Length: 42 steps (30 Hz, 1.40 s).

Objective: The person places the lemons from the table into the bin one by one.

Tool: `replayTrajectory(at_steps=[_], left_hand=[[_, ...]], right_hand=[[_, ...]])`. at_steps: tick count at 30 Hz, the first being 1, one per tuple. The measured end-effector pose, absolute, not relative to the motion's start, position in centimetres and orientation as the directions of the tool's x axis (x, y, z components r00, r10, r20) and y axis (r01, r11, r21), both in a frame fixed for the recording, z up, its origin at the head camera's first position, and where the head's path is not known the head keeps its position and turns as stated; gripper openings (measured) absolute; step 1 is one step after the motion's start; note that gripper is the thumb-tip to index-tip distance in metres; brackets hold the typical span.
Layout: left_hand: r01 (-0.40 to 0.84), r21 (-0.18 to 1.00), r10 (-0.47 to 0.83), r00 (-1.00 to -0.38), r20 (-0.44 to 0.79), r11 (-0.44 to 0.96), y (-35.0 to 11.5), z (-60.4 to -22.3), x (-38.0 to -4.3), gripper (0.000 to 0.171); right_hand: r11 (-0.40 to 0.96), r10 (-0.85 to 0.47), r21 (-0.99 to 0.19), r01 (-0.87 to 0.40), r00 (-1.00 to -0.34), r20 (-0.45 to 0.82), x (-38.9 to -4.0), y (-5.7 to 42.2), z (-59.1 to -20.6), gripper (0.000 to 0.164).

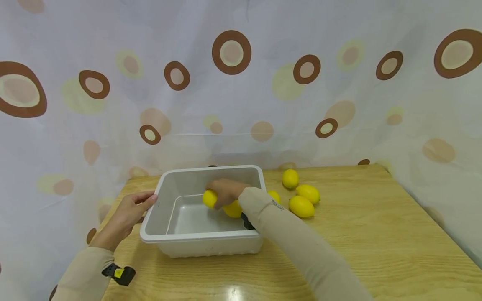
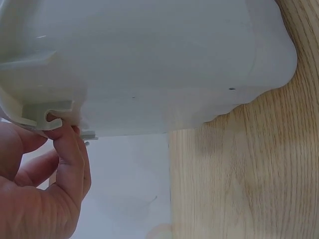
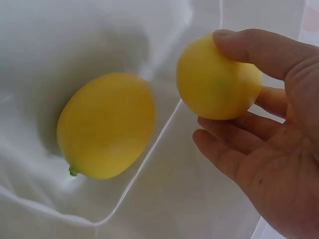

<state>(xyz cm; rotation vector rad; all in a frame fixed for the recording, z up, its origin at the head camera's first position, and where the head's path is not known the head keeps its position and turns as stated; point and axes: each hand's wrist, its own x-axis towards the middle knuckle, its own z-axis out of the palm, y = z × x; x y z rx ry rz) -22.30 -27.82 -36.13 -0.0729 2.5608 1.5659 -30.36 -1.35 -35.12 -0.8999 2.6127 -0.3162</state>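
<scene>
A pale grey plastic tub point(image 1: 203, 236) stands on the wooden table. My left hand point(image 1: 129, 212) pinches its left rim; in the left wrist view the fingers of that hand point(image 2: 47, 174) curl under the lip. Inside the tub, my right hand point(image 1: 225, 191) holds a lemon point(image 1: 210, 198) between thumb and fingers. The right wrist view shows this held lemon point(image 3: 214, 79) apart from a second lemon point(image 3: 107, 127), which lies on the tub's floor with its green stem end showing. The right forearm partly hides that second lemon point(image 1: 232, 210) in the head view.
Right of the tub, several lemons point(image 1: 301, 207) lie on the wooden table point(image 1: 361, 234), one partly hidden behind the right sleeve. A white curtain point(image 1: 241, 104) with brown and beige circles hangs behind the table and along both sides.
</scene>
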Motion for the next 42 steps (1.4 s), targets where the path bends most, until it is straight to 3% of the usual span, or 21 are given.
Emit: replayTrajectory(at_steps=[14,31,42], left_hand=[[-0.101,0.878,0.034,-0.991,-0.132,0.468,-27.7,-36.4,-22.1,0.052],[-0.095,0.873,0.027,-0.992,-0.123,0.479,-27.9,-36.1,-22.2,0.053],[-0.103,0.878,0.02,-0.992,-0.127,0.467,-27.8,-36.2,-22.3,0.052]], right_hand=[[0.837,-0.538,-0.333,-0.434,-0.762,-0.361,-30.4,-1.8,-36.7,0.055],[0.844,-0.524,-0.337,-0.418,-0.775,-0.354,-30.6,-1.8,-36.6,0.049],[0.832,-0.546,-0.323,-0.452,-0.773,-0.323,-30.8,-1.7,-36.5,0.056]])
